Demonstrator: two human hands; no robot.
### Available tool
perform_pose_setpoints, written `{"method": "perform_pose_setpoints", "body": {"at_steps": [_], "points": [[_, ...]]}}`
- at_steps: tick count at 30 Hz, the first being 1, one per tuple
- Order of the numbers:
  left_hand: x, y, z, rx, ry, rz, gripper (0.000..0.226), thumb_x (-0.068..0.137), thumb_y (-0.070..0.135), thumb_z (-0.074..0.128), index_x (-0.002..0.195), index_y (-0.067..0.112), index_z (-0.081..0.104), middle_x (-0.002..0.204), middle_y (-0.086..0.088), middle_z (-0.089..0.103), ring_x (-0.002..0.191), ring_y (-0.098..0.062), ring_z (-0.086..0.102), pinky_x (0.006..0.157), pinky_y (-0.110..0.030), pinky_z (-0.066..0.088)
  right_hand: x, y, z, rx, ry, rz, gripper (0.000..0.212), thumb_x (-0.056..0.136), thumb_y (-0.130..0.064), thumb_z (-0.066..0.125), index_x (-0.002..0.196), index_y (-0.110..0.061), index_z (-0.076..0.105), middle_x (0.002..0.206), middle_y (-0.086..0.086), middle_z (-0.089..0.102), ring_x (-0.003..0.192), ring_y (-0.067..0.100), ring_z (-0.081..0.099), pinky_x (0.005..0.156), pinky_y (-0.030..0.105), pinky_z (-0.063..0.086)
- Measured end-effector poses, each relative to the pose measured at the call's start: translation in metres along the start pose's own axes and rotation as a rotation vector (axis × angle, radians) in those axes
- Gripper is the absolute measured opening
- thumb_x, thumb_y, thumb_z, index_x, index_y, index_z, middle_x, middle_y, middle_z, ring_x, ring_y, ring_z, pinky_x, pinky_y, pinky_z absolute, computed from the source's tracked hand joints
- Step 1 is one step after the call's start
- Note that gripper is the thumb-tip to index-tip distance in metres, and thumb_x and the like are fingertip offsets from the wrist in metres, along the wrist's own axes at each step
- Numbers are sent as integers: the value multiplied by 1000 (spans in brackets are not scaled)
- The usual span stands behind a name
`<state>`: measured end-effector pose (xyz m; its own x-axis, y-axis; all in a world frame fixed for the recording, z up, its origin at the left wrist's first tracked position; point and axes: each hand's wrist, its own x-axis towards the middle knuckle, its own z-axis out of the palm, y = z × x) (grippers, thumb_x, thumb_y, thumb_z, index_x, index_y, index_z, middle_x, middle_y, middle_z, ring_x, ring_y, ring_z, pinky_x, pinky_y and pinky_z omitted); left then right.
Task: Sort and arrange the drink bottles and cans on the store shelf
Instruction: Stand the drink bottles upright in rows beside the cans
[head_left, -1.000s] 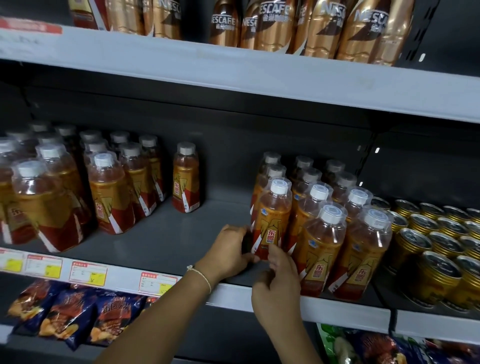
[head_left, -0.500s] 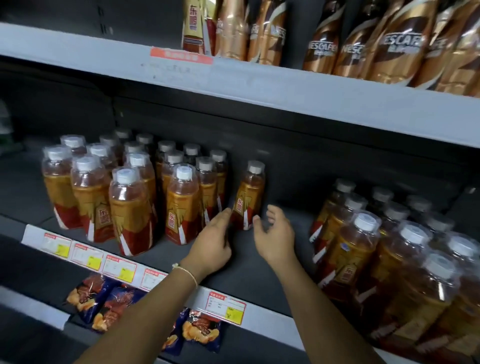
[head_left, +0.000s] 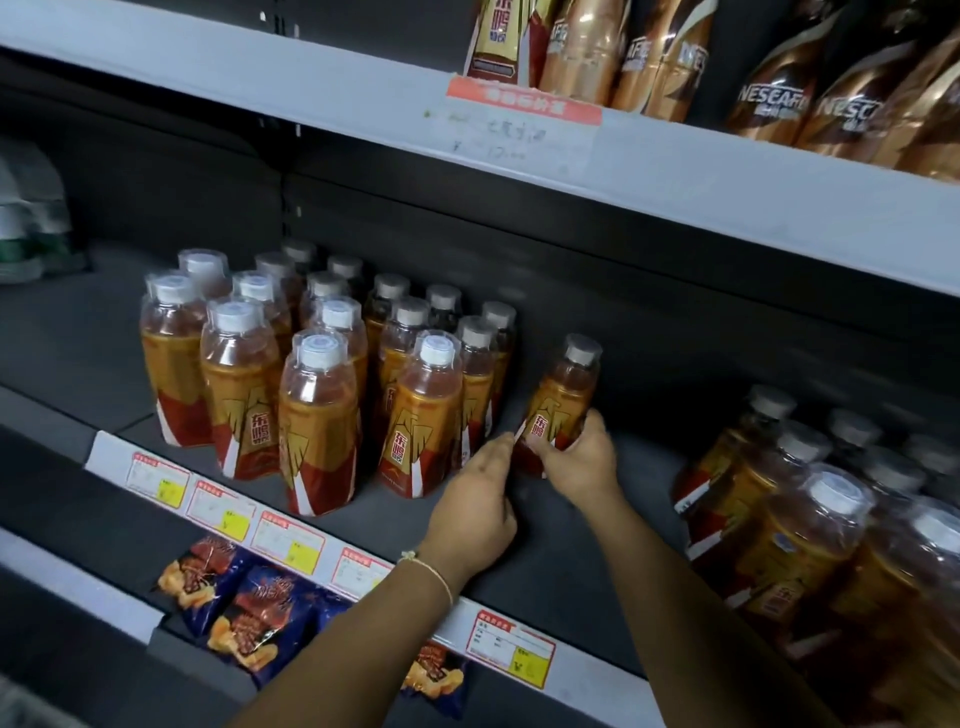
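Observation:
A lone amber drink bottle (head_left: 563, 400) with a gold and red label and a grey cap stands on the dark middle shelf (head_left: 545, 551), apart from the others. My right hand (head_left: 582, 467) grips its base from the right. My left hand (head_left: 480, 506) touches its lower left side with the fingertips. A cluster of several matching bottles (head_left: 322, 374) stands to the left. A second group of the same bottles (head_left: 810, 519) fills the shelf at the right.
The white shelf above (head_left: 675, 171) carries gold-brown coffee bottles (head_left: 779, 88). Price tags (head_left: 223, 512) line the front rail of the middle shelf. Snack bags (head_left: 249, 613) lie on the shelf below. A pale pack (head_left: 26, 218) sits at the far left.
Both hands left the right-hand bottle group, crossed to the lone bottle, and closed on its base. My view swung left.

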<state>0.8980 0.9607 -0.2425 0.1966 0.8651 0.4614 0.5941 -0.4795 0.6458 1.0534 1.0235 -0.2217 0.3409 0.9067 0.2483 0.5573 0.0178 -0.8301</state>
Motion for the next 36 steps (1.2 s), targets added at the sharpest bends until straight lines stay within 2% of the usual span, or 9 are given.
{"method": "perform_pose_setpoints", "body": {"at_steps": [4, 7, 13, 16, 18, 22, 25, 30, 36], "points": [[-1, 1, 1, -41, 19, 12, 57, 91, 2, 44, 148, 5, 36, 149, -12, 43, 137, -24, 40, 109, -12, 19, -12, 8, -16, 110, -93, -24, 51, 73, -9, 84, 110, -26, 54, 112, 6, 69, 103, 25, 68, 96, 51, 53], [-1, 2, 1, -75, 77, 19, 46, 101, 17, 46, 144, 2, 42, 141, -15, 50, 133, -27, 44, 107, -14, 22, -33, 10, -34, 171, -152, -36, 53, 74, -4, 82, 107, -36, 55, 110, -4, 71, 101, 13, 70, 97, 45, 54], [-5, 21, -8, -180, 26, 99, 65, 88, 50, 56, 136, 6, 52, 134, -4, 54, 129, -19, 48, 108, -20, 30, -85, 15, -75, 177, -259, -38, 58, 81, -11, 79, 113, -51, 53, 110, -20, 69, 104, -4, 65, 95, 31, 53], [-6, 43, -9, -368, -71, -10, 80, 77, 57, 66, 142, 14, 46, 139, 2, 51, 129, -10, 48, 110, -29, 37, -103, 18, -89, 183, -287, -54, 57, 83, -13, 78, 114, -53, 53, 112, -27, 67, 107, -6, 63, 94, 27, 52], [-6, 59, -9, -448, -143, -1, 81, 75, 56, 75, 140, 16, 49, 135, 3, 58, 125, -7, 53, 108, -32, 41, -113, 21, -97, 190, -309, -84, 58, 83, -13, 76, 121, -50, 53, 115, -26, 67, 110, -6, 62, 95, 26, 50], [-7, 90, -4, -460, -188, 69, 51, 76, 36, 83, 120, 21, 63, 111, 10, 70, 105, -2, 64, 93, -21, 49, -129, 27, -116, 186, -346, -122, 63, 84, -14, 72, 131, -47, 47, 120, -28, 64, 114, -6, 60, 91, 12, 48], [-8, 107, 1, -484, -250, 24, 49, 71, 25, 87, 115, 22, 64, 104, 11, 72, 96, -2, 67, 85, -18, 51, -141, 33, -131, 161, -322, -138, 65, 86, -14, 71, 134, -47, 44, 121, -31, 62, 117, -9, 57, 90, 6, 45], [-15, 134, 18, -507, -256, -39, 48, 70, 22, 87, 113, 19, 67, 101, 8, 74, 92, -6, 70, 84, -26, 55, -165, 52, -153, 133, -166, -157, 65, 90, -16, 70, 146, -34, 44, 131, -21, 61, 123, -3, 55, 105, 23, 45], [-26, 162, 37, -513, -248, -71, 48, 70, 18, 87, 114, 20, 68, 99, 12, 74, 89, 0, 70, 72, -9, 49, -206, 78, -167, 105, 59, -58, 54, 92, -16, 69, 143, -11, 52, 133, -2, 62, 116, 3, 60, 100, 19, 48]]}}
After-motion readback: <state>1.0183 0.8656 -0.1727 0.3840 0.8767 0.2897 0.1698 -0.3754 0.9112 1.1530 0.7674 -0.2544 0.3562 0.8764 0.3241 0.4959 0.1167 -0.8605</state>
